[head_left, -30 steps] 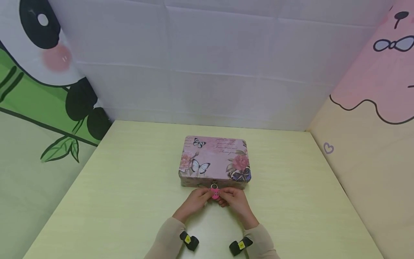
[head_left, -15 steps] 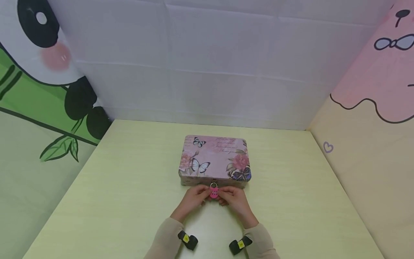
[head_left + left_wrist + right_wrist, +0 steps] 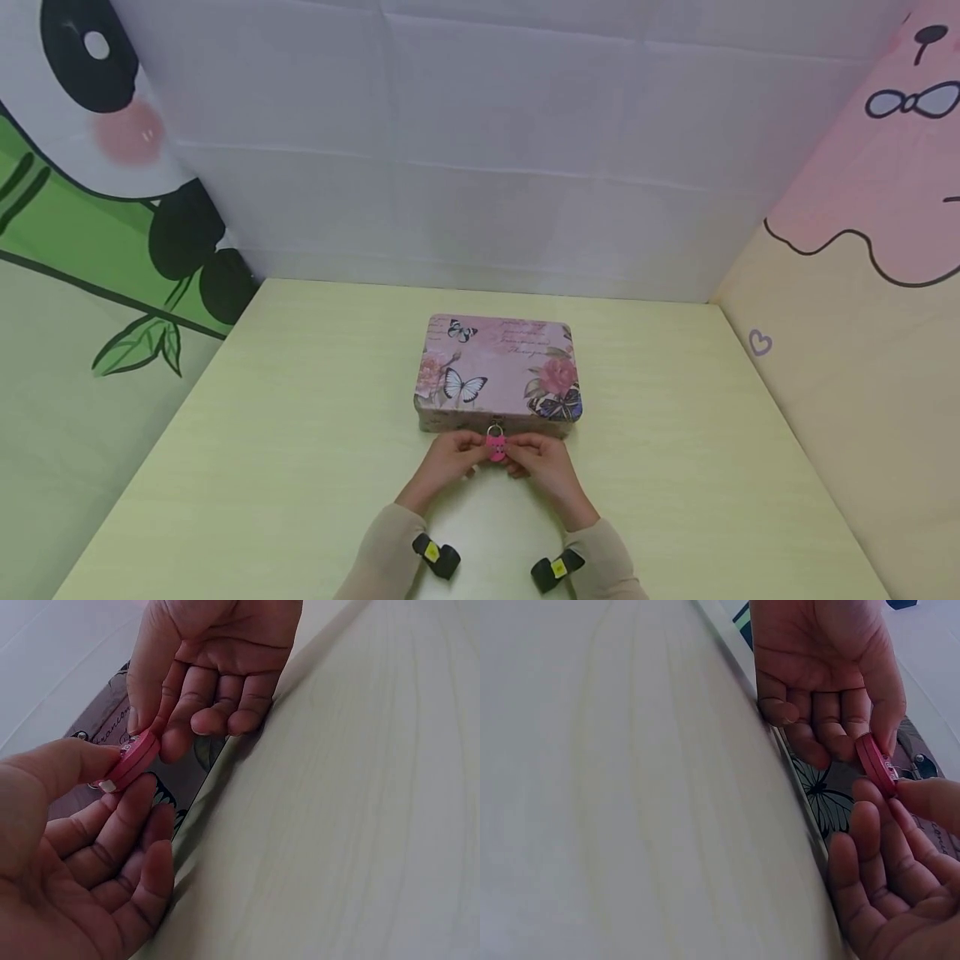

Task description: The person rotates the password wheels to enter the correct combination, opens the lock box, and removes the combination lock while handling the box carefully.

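Note:
A pink combination padlock (image 3: 497,448) hangs by its shackle at the front clasp of a closed pink tin box (image 3: 495,358) printed with butterflies and roses. My left hand (image 3: 447,458) pinches the padlock's left side between thumb and fingers. On its other side my right hand (image 3: 547,467) pinches it too. In the left wrist view the padlock (image 3: 137,761) is tilted, with a thumb on its face and fingertips behind. The right wrist view shows the number dials on the padlock (image 3: 877,765) near the thumbs; the digits are too small to read.
The box stands on a pale wood-grain table (image 3: 300,433). Behind it rises a whitish cloth wall (image 3: 480,167), with cartoon-printed side walls left and right. A black strap with a small device (image 3: 437,556) sits on each wrist.
The padlock has shifted very slightly to the left, and its face tilts a little differently. Both hands keep hold of it. The box stays in place.

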Action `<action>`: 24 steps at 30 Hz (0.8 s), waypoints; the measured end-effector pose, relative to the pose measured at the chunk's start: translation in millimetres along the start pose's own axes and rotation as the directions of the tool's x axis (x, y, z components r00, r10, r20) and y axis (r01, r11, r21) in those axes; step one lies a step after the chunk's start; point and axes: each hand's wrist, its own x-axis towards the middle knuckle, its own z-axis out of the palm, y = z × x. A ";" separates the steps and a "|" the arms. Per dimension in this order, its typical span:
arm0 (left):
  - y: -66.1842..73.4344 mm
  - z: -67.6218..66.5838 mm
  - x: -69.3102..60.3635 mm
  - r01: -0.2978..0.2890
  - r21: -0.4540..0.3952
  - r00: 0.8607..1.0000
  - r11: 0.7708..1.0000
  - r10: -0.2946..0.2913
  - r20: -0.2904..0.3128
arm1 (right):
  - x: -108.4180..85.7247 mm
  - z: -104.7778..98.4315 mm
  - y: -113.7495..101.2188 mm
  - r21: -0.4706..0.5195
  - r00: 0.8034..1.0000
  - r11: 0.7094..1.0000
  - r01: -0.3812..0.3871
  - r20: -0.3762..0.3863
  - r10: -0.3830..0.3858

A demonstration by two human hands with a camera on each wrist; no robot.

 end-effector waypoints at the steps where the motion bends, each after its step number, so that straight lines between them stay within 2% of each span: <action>1: -0.6 0.1 0.0 -0.012 0.006 1.000 1.000 0.012 0.001 | -0.4 0.2 -0.4 0.001 1.000 1.000 0.001 0.001 -0.001; 5: -1.7 0.8 -0.2 -0.061 0.038 0.998 0.997 0.061 0.001 | -1.3 0.6 -1.5 -0.002 1.000 1.000 0.007 0.003 -0.007; 8: -1.2 1.3 0.0 -0.076 0.055 0.997 0.996 0.076 0.000 | -1.1 0.7 -1.3 -0.005 1.000 1.000 0.010 0.001 -0.010; 16: -0.6 2.1 1.2 -0.041 0.083 0.999 0.996 0.041 0.002 | 0.6 1.1 1.2 0.014 1.000 1.000 0.011 -0.003 -0.011; 24: -1.2 2.5 1.7 -0.033 0.082 0.999 0.996 0.033 -0.002 | 0.6 1.7 1.6 0.020 1.000 1.000 0.009 0.002 -0.010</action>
